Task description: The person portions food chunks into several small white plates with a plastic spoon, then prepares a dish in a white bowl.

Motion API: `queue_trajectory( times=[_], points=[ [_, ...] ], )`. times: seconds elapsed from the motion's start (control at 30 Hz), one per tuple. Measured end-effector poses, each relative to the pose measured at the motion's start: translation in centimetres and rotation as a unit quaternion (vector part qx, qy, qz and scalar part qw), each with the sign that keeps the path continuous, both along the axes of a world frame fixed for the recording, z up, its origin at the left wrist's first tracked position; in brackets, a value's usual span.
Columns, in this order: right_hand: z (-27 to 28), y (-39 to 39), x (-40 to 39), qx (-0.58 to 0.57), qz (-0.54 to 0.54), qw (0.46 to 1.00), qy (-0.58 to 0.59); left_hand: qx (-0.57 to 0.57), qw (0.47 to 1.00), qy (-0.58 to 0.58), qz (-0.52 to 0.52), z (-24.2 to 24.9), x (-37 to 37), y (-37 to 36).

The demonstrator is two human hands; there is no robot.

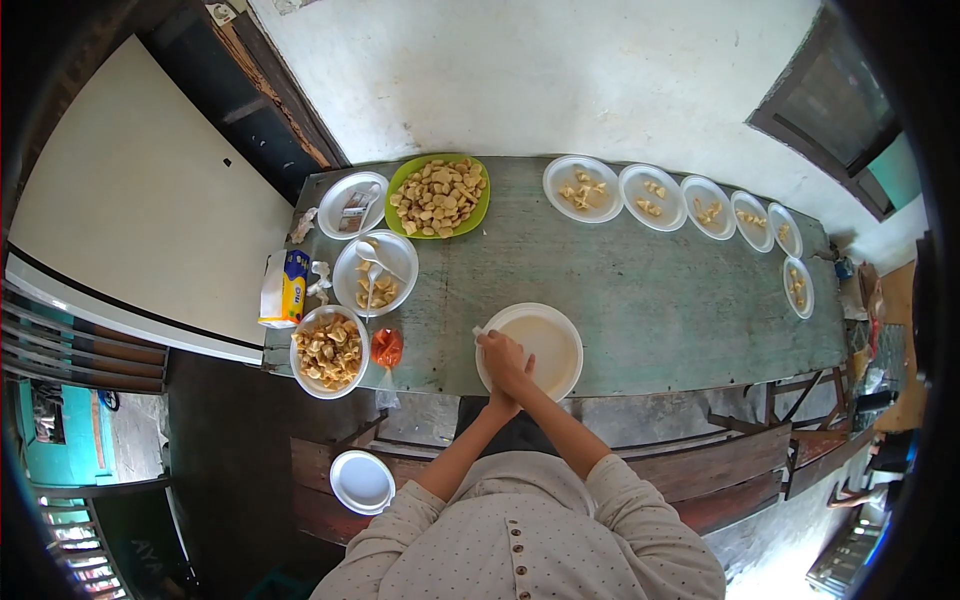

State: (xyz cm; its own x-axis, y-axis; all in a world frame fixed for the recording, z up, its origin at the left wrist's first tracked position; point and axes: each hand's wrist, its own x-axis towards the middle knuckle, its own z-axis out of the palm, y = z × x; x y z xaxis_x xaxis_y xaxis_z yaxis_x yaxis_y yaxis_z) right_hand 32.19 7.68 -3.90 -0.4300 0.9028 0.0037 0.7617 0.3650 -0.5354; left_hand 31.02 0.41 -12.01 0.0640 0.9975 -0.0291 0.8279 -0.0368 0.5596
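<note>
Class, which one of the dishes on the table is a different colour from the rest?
The green dish, heaped with pale chunks, near the wall; the other dishes are white.

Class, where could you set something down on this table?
Bare table lies between the green bowl and the row of plates, and right of the plate under the hands. Its left end is crowded with dishes and a bag.

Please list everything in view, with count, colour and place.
Table: one, green, centre
Plates: six, white, right end
Big plate: one, white, near edge
Bowls: three, white, left end
Basin: one, lime, beside bowls
Spoons: two, white, middle bowl
Pack: one, yellow and blue, left edge
Bag: one, orange, beside bowls
Tub: one, white, on bench
Bench: one, brown, before table
Food: many, tan, in dishes
Clutter: several, mixed, far right
Hands: two, bare, over big plate
</note>
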Motion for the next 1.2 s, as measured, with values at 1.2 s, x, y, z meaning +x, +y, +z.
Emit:
queue_trajectory(
  times=[1.2],
  points=[
    [0.9,1.1,3.3,0.003,0.055,0.991,0.121,0.014,0.999,-0.026,0.014,3.4,-0.1,0.1]
  ],
)
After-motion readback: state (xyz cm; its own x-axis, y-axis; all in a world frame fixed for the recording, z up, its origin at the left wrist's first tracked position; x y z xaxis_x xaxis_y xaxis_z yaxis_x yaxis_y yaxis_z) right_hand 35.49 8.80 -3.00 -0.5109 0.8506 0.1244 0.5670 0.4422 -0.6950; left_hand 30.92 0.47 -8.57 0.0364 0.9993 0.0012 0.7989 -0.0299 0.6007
